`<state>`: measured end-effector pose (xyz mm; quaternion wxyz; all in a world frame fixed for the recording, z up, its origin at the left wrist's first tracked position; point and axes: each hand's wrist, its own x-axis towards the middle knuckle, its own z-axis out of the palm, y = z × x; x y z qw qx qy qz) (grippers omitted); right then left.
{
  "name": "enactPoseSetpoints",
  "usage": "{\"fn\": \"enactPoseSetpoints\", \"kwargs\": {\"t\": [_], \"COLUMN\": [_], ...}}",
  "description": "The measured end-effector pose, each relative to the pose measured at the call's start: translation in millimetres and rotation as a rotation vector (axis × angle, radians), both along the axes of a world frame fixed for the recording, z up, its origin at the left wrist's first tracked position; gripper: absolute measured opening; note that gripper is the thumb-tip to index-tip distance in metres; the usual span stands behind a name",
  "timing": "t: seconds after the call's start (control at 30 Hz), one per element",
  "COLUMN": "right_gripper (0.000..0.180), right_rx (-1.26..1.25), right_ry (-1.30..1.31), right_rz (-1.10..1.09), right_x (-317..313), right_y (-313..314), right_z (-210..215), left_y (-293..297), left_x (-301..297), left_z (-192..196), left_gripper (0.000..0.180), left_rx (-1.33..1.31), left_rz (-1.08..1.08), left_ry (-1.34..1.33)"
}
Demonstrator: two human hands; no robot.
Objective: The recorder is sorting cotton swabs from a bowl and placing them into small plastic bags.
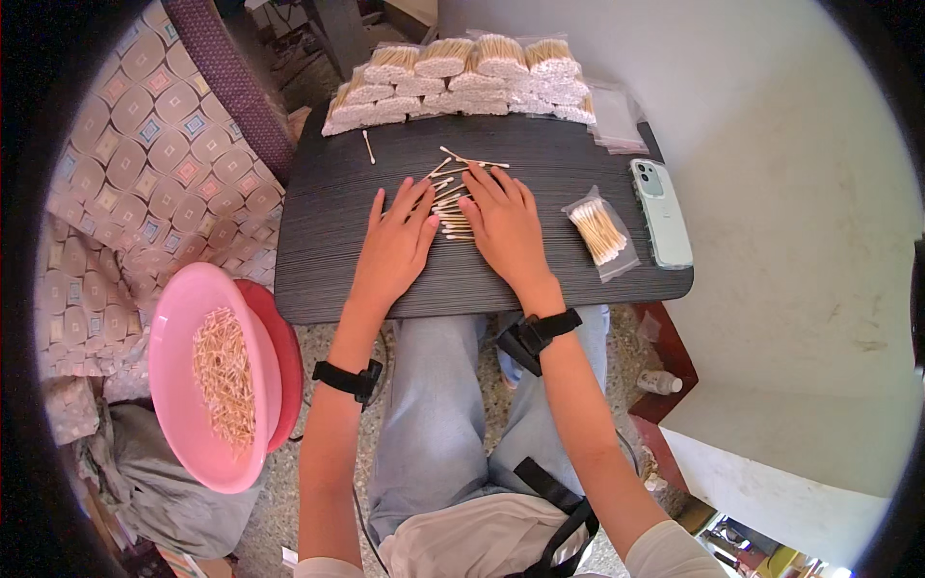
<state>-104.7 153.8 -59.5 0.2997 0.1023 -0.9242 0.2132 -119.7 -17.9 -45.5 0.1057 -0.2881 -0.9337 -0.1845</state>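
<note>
Several cotton swabs (455,220) with wooden sticks lie side by side on the dark table (328,260). My left hand (395,241) rests flat at their left ends, fingers stretched forward and partly covering them. On the right side, my right hand (508,231) lies over the other ends with its fingers extended. Both palms face down, and neither hand grips anything. A few crossed swabs (472,162) stick out loosely beyond the fingertips. One single swab (369,147) lies apart at the far left. What is under the palms is hidden.
Bagged swab bundles (453,82) are stacked along the far edge, beside flat clear bags (617,120). A filled swab packet (599,231) and a pale phone (662,214) lie at the right. A pink basin (183,405) of loose swabs stands lower left.
</note>
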Motion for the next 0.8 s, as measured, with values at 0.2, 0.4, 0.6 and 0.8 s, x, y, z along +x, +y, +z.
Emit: {"fn": "enactPoseSetpoints", "kwargs": {"t": [0.2, 0.4, 0.6, 0.8], "right_gripper": [0.032, 0.029, 0.023, 0.023], "right_rx": [-0.08, -0.191, -0.281, -0.167], "right_ry": [-0.001, 0.008, -0.02, 0.039], "right_rz": [-0.015, -0.04, -0.109, -0.183], "right_x": [-3, -2, -1, 2], "right_y": [0, 3, 10, 13], "right_z": [1, 5, 6, 6], "left_y": [0, 1, 1, 2], "left_x": [-4, -4, 0, -2], "left_z": [1, 1, -6, -2], "left_gripper": [0.048, 0.051, 0.055, 0.057], "left_rx": [-0.026, 0.05, -0.073, -0.115], "left_rz": [-0.094, -0.094, 0.003, -0.031], "left_ry": [0.041, 0.078, 0.131, 0.106]}}
